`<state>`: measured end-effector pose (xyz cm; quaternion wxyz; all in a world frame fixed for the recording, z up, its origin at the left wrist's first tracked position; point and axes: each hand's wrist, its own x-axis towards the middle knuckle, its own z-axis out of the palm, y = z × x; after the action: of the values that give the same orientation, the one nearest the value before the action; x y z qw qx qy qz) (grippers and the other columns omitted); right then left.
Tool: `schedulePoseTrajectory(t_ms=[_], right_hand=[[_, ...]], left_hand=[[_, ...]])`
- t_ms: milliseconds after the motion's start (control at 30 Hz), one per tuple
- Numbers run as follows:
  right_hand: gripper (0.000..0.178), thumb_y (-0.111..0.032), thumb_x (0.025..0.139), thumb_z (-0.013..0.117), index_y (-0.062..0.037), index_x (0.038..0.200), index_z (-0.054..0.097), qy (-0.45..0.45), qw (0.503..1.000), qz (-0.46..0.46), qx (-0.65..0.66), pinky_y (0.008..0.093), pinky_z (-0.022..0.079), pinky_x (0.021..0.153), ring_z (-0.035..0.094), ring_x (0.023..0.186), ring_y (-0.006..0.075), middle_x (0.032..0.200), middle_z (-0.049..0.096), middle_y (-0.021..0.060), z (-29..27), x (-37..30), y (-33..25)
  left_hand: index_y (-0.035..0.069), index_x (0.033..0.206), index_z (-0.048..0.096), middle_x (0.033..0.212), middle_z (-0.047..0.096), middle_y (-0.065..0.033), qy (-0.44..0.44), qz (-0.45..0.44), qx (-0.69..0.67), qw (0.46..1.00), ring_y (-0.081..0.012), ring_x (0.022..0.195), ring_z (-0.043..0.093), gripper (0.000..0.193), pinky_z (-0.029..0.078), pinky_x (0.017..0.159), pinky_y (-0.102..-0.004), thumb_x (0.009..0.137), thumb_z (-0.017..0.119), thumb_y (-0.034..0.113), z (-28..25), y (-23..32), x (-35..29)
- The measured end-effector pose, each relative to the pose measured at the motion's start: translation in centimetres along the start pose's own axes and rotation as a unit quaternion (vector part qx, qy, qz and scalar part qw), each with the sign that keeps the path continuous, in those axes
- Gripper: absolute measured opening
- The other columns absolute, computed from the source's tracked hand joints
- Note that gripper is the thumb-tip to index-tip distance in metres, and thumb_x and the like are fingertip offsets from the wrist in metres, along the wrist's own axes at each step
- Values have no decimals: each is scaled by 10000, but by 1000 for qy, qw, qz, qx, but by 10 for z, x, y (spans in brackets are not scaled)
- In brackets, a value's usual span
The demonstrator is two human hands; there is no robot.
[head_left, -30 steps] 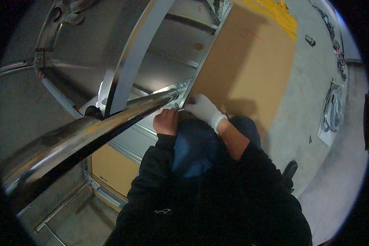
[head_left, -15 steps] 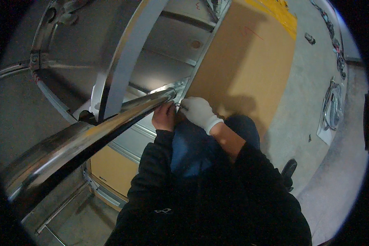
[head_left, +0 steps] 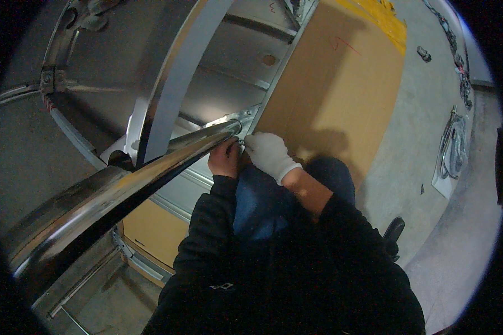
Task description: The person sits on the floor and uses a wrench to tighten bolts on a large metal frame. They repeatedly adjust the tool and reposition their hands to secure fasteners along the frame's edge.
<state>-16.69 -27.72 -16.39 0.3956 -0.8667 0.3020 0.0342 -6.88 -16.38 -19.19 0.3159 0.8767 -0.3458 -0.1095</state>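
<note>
A polished metal tube (head_left: 173,151) slants from the lower left up to a small metal bracket (head_left: 245,117) on the frame's edge. Just below the tube's end, my bare left hand (head_left: 224,160) has its fingers closed in a pinch. Against it from the right comes my right hand (head_left: 271,157) in a white knitted glove, its fingers also closed. A tiny shiny piece shows between the fingertips of both hands; its kind is too small to make out. The gloved fingers hide whatever the right hand grips.
Flat brown cardboard (head_left: 318,84) with yellow tape (head_left: 380,22) lies ahead right. A grey curved metal strip (head_left: 179,78) rises on the left beside metal panels (head_left: 229,84). On the floor right are a bagged bundle (head_left: 454,148), a small dark part (head_left: 423,53) and a cable (head_left: 458,61).
Both hands stay at the tube's end. The gloved right hand has shifted and turned slightly, and the view has moved a little.
</note>
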Motion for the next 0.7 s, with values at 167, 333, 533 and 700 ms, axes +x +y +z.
schedulePoseTrajectory(t_ms=[167,333,533,700], right_hand=[[162,-215,784,540,-72,831,598,18,1000,4,21,466,455,682,576,771,360,778,599,163,6,1,5],[164,-214,786,537,-64,818,596,-10,999,13,36,465,457,687,577,776,361,786,601,165,2,-1,0],[148,-184,784,515,-65,815,596,-15,999,39,0,468,459,685,586,775,361,790,605,168,1,-2,-10],[148,-178,780,507,-67,820,596,-27,998,60,10,466,463,679,592,771,358,781,608,167,-6,-2,-20]], left_hand=[[139,889,677,821,653,-89,1,7,16,1000,-268,760,618,183,485,704,-358,744,629,240,3,-4,0],[144,894,673,842,654,-86,13,45,-3,999,-266,769,619,176,486,710,-353,741,629,221,1,-5,-2],[145,917,664,852,652,-88,-21,25,13,999,-268,783,619,183,488,704,-348,743,625,187,-2,1,-2],[132,957,651,912,641,-111,-24,69,-6,997,-282,833,614,213,486,739,-353,755,611,184,-5,-2,-4]])
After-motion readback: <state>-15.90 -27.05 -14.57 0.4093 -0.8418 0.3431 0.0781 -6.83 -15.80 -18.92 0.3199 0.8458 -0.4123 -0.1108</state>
